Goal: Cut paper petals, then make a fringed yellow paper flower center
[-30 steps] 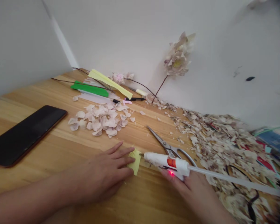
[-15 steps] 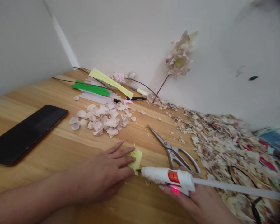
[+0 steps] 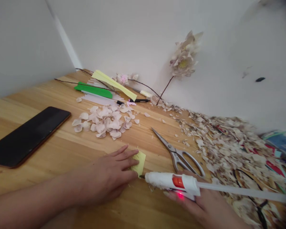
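My left hand point(image 3: 109, 173) lies flat on the wooden table point(image 3: 62, 146), fingers stretched out and pressing down a small yellow piece of paper point(image 3: 140, 160). My right hand point(image 3: 200, 206) grips a white hot glue gun point(image 3: 173, 182) with an orange trigger and a red light. Its nozzle tip touches the lower edge of the yellow paper. A clear glue stick point(image 3: 243, 191) juts out of the gun's back toward the right.
Scissors point(image 3: 178, 156) lie just behind the gun. A pile of pale petals point(image 3: 105, 122) and a black phone point(image 3: 26, 135) lie to the left. Green and yellow paper strips point(image 3: 97, 90), wire stems and a paper flower point(image 3: 184, 57) rest by the wall. Paper scraps point(image 3: 228, 146) cover the right.
The glue gun has moved down and toward me, so its nozzle went from the paper's right side to its lower edge. My left hand stayed on the paper.
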